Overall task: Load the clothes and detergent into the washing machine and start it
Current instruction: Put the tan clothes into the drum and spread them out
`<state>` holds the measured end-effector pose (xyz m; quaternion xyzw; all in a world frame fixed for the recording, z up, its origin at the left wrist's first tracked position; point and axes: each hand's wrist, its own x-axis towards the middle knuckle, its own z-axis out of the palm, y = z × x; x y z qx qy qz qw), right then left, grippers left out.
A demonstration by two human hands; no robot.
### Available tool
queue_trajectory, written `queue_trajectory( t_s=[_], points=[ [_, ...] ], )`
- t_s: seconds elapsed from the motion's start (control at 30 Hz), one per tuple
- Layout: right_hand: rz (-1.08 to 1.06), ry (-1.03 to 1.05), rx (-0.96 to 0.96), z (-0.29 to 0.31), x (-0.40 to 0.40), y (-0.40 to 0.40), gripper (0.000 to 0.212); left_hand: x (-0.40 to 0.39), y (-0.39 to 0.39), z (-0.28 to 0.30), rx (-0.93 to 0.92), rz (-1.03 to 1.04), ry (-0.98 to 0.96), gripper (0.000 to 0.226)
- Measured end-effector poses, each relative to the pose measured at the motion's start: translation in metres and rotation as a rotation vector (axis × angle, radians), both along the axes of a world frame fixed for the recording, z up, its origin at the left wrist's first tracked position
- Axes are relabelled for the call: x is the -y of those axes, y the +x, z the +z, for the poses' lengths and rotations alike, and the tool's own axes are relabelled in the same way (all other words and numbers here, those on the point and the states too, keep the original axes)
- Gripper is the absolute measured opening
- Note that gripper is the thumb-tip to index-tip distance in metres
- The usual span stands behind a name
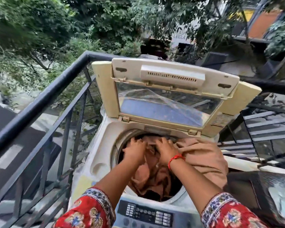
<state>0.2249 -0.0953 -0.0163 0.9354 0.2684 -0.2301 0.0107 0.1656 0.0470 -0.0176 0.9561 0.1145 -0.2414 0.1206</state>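
A cream top-loading washing machine (95, 165) stands on a balcony with its folding lid (168, 96) raised at the back. Brown clothes (155, 176) fill the drum, and a large fold of the same cloth (206, 155) drapes over the right rim. My left hand (135, 150) presses down on the clothes at the far side of the drum, fingers bent into the fabric. My right hand (166, 148), a red thread on its wrist, grips the cloth just beside it. The dark control panel (146, 213) lies along the near edge. No detergent is in view.
A black metal railing (44, 96) runs along the left of the machine, close to its side. Dark slatted metalwork (266, 129) stands to the right. Trees and a building lie beyond the balcony.
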Motion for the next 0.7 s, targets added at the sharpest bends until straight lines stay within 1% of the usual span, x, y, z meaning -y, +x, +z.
queue_trajectory(
  t_s=[0.03,0.13,0.23,0.3,0.37,0.43,0.53,0.63,0.7],
  points=[
    [0.013,-0.043,0.002,-0.008,0.001,0.0,0.092,0.002,0.0,-0.007,-0.015,0.025,0.006,0.07],
    [-0.013,-0.188,-0.024,-0.032,0.014,0.006,0.077,0.007,0.001,-0.013,-0.04,-0.011,0.034,0.074],
    [-0.081,-0.331,-0.098,-0.058,0.032,0.011,0.056,0.005,0.008,-0.028,-0.05,-0.023,0.023,0.074],
    [-0.157,-0.379,-0.142,-0.073,0.044,0.014,0.048,0.006,0.01,-0.038,-0.064,-0.013,0.016,0.076],
    [-0.189,-0.397,-0.138,-0.086,0.052,0.018,0.043,0.005,0.011,-0.047,-0.067,-0.008,0.013,0.079],
    [-0.163,-0.367,-0.122,-0.09,0.05,0.019,0.042,0.004,0.011,-0.053,-0.088,-0.002,0.007,0.076],
    [-0.117,-0.271,-0.1,-0.084,0.033,0.019,0.04,0.002,0.011,-0.059,-0.123,-0.008,0.016,0.079],
    [-0.068,-0.125,-0.066,-0.072,0.012,0.023,0.035,0.0,0.01,-0.062,-0.107,-0.013,0.008,0.08],
    [-0.044,-0.001,-0.072,-0.058,-0.006,0.023,0.03,0.001,0.008,-0.059,-0.064,0.005,0.0,0.085]
  ],
)
